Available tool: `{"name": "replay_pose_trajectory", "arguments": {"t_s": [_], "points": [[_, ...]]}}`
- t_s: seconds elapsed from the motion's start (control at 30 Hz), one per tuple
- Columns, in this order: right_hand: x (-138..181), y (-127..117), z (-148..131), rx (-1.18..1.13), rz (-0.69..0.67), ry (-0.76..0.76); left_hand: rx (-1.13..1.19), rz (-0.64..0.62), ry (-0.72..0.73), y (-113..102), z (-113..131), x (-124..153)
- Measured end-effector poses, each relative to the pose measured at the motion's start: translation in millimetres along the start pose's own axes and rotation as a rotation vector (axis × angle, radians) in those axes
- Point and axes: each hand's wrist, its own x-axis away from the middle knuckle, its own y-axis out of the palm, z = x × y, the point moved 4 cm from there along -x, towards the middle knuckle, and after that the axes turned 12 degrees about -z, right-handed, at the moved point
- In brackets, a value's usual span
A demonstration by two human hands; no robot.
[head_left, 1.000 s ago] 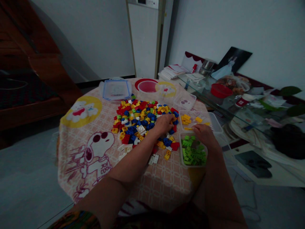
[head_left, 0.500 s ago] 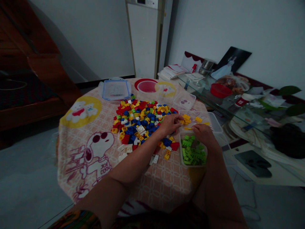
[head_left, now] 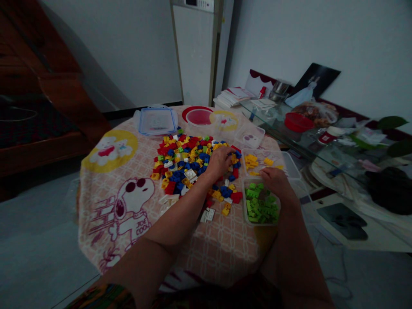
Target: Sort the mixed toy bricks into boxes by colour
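Over the right side of a heap of mixed toy building bricks (head_left: 189,165) is my left hand (head_left: 219,162). Its thumb and forefinger look slightly apart, close to a few yellow and blue bricks. My right hand (head_left: 274,179) is closed at the near edge of a clear plastic box (head_left: 243,165) with yellow bricks (head_left: 251,162) in it. A thin yellow piece lies by its fingertips; whether they grip it is hard to make out. Directly below, a second clear box holds green bricks (head_left: 260,206).
Behind the heap stand a blue-rimmed clear lid (head_left: 157,121), a pink-and-red round tub (head_left: 198,117) and a small clear container (head_left: 251,136). A patterned cloth (head_left: 222,244) covers the round table. To the right, a glass table (head_left: 289,139) carries a red bowl (head_left: 298,122) and clutter.
My left hand has moved left from the yellow-brick box to the heap, uncovering yellow bricks in the box. My right hand has stayed in place.
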Motion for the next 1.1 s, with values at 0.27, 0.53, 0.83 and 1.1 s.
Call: {"name": "replay_pose_trajectory", "arguments": {"t_s": [0.27,0.53,0.83,1.1], "points": [[2,-3,-3,-0.003,-0.023,0.016,-0.209,-0.194,0.051,23,10,5],[0,-2,-3,0.004,-0.039,0.037,-0.302,-0.266,-0.088,18,4,7],[-1,0,-1,0.038,-0.047,0.029,-0.245,-0.245,-0.118,15,3,6],[2,-3,-4,0.015,-0.036,0.034,-0.162,-0.171,-0.126,7,-4,2]]}}
